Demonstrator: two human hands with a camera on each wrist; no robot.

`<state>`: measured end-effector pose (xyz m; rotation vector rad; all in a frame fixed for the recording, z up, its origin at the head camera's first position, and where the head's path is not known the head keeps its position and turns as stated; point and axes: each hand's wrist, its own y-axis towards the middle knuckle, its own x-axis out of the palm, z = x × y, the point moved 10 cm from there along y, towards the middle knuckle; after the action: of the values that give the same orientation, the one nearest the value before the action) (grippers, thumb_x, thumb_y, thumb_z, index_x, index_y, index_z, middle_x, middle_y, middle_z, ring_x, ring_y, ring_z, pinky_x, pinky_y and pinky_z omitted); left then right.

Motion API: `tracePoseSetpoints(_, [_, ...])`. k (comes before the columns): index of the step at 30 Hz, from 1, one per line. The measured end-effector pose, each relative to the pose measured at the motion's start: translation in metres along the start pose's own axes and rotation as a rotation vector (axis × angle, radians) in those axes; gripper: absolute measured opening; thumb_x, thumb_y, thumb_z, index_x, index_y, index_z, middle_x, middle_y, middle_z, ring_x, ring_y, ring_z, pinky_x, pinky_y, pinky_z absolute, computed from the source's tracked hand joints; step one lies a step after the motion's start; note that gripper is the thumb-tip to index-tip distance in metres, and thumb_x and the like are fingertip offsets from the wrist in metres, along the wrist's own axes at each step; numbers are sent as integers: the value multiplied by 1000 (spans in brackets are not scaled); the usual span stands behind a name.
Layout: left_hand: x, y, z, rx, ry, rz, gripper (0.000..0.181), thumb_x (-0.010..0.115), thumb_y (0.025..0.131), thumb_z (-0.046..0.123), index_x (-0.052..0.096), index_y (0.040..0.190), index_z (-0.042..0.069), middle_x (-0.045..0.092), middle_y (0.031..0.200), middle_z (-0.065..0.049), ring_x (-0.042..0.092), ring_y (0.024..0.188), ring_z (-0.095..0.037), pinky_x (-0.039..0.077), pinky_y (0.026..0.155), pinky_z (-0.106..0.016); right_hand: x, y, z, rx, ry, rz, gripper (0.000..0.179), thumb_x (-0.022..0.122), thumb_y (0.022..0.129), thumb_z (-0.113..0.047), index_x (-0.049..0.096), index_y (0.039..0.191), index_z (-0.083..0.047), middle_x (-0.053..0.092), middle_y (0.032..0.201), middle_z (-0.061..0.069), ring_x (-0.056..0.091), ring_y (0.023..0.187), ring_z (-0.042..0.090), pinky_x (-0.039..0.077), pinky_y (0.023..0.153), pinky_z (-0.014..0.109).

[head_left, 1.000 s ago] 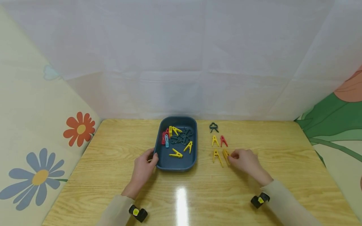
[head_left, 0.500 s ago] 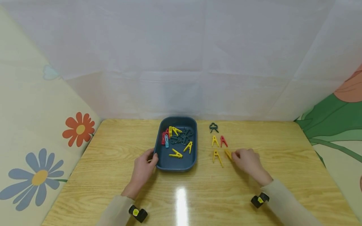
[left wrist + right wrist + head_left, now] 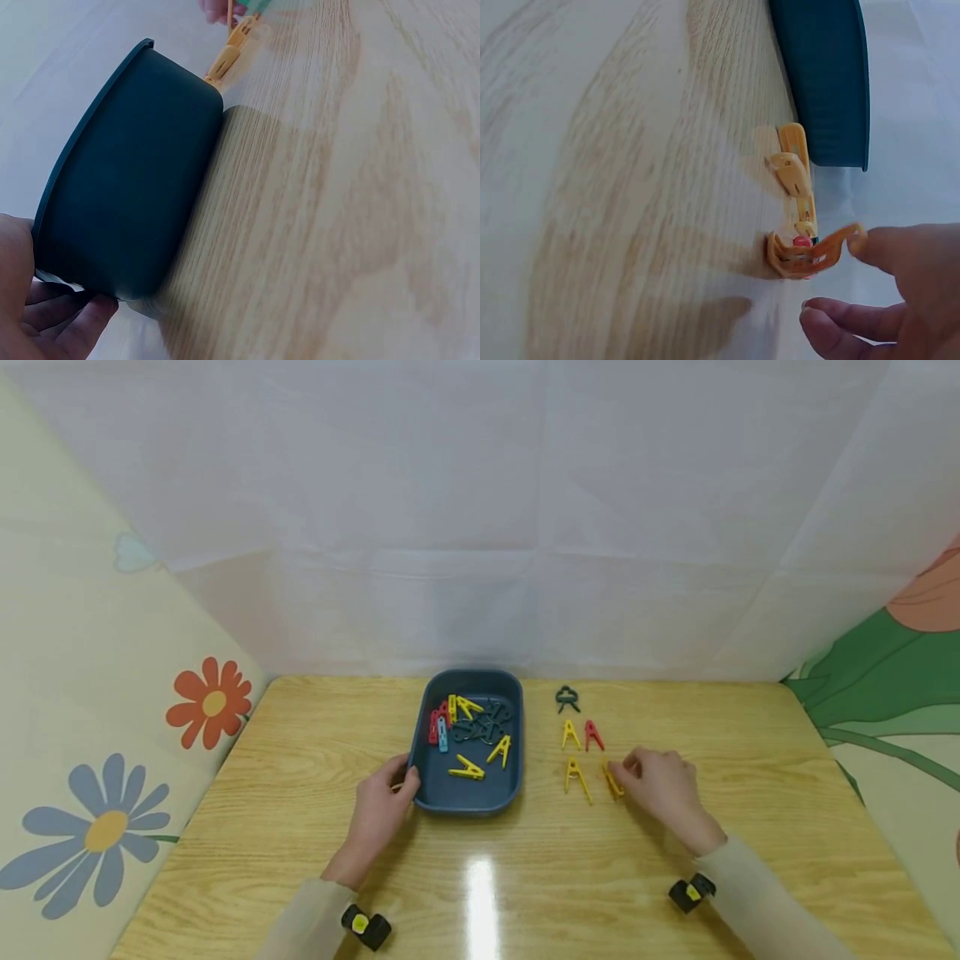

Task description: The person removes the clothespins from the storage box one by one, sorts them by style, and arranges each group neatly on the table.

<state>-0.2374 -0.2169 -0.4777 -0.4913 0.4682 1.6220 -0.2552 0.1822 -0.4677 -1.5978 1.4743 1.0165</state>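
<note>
A dark blue plastic tray holds several yellow, red, blue and dark green pegs. My left hand grips its near left side, thumb at the rim and fingers curled against the wall. My right hand is at a yellow clothes peg standing tilted on the table. In the right wrist view a fingertip touches the upper end of that peg, while the other fingers stay apart from it. Left of it lies another yellow peg; behind are a yellow peg, a red peg and a dark green clip.
The wooden table runs back to a white cloth backdrop. Walls with painted flowers stand at both sides. The tray's wall rises beyond the row of pegs in the right wrist view.
The yellow peg at my right hand has shifted right, away from its neighbour, and turned a little. My right hand has moved slightly right with it. My left hand and the tray have stayed put.
</note>
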Motion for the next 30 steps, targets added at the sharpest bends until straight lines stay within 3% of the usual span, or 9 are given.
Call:
tracePoseSetpoints(5, [-1, 0, 1, 2, 0, 0, 39, 54, 107, 15, 62, 139, -4, 71, 124, -23, 68, 116, -37, 57, 96, -51, 1, -1, -6, -3, -17, -36, 43, 72, 96, -44, 74, 106, -2, 69, 79, 0, 63, 79, 27, 43, 88, 62])
tracePoseSetpoints(11, [0, 0, 1, 10, -1, -7, 39, 54, 107, 15, 61, 139, -4, 71, 124, -23, 68, 115, -36, 57, 95, -51, 4, -2, -10, -1, -43, -66, 28, 77, 93, -30, 75, 101, -3, 70, 81, 2, 62, 78, 25, 43, 82, 56])
tracePoseSetpoints(20, [0, 0, 0, 3, -12, -7, 39, 54, 107, 16, 61, 140, -4, 70, 125, -23, 68, 116, -36, 57, 96, -50, -3, -1, -7, -41, -79, 28, 19, 75, 94, -26, 81, 90, -8, 75, 81, 5, 65, 73, 25, 47, 72, 52])
tracePoseSetpoints(30, [0, 0, 1, 4, -6, -2, 39, 54, 106, 15, 61, 139, -5, 71, 123, -24, 68, 116, -37, 57, 96, -50, 1, -2, -7, -47, -67, 23, 16, 76, 94, -21, 77, 88, -7, 71, 76, 2, 63, 67, 21, 48, 68, 48])
